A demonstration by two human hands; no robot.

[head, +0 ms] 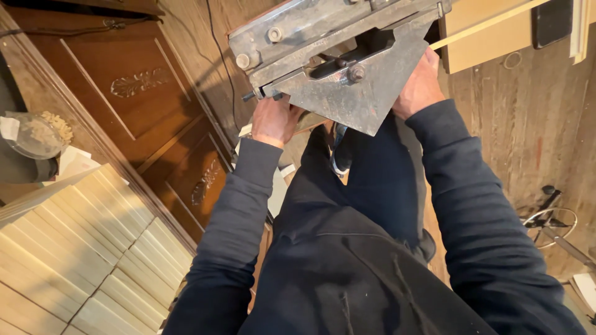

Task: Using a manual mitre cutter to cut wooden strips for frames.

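a: holding what, up top?

b: a heavy grey metal machine (335,56), worn and dusty, bolts along the upper bar, a slanted steel plate hanging below, raised in front of the body, over the plank floor (528,124).

a: left hand (273,121)?

b: tucked under the lower left end of the machine, beneath the bolted bar. fingers hidden behind the metal, so cannot tell how tightly curled. touching the underside, at least.

a: and the right hand (421,87)?

b: pressed against the right edge of the slanted plate, fingers gone behind it. looks wrapped round the edge, grip itself out of sight.

a: dressed how?

b: dark sleeves (236,217), dark top dusted with pale fibres, dark trousers, one shoe (338,155) showing below the plate.

a: around the feet?

b: left, a carved brown wooden door panel (130,93) lying flat. bottom left corner, rows of pale wooden strips (74,248) stacked side by side. beside those, a clear tub of light chips (37,133). far right on the floor, a small metal ring with a black handle (549,217). top right, pale boards (484,31).
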